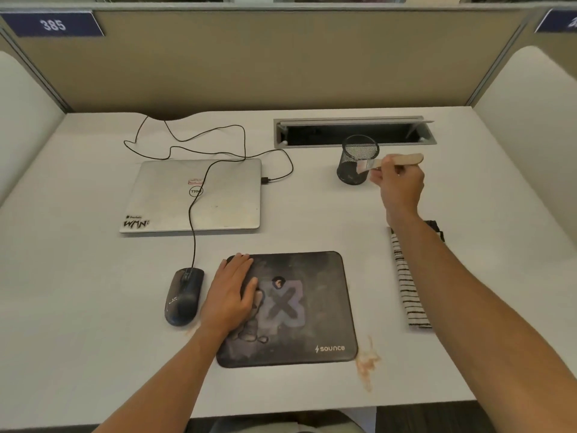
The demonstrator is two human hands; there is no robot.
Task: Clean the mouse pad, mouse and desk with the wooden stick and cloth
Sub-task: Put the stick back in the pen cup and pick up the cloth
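Note:
A dark mouse pad with an X print and grey smears lies at the desk's front centre. My left hand rests flat on its left part, fingers straight. A black wired mouse sits just left of the pad. My right hand grips a flat wooden stick above the desk at the back right, its tip reaching over a black mesh cup. A striped black-and-white cloth lies folded at the right, partly under my right forearm. A brownish stain marks the white desk by the pad's front right corner.
A closed silver laptop lies behind the mouse, with the mouse cable and a charger cable looping behind and over it. An open cable tray is set into the desk at the back. Beige partition walls enclose three sides.

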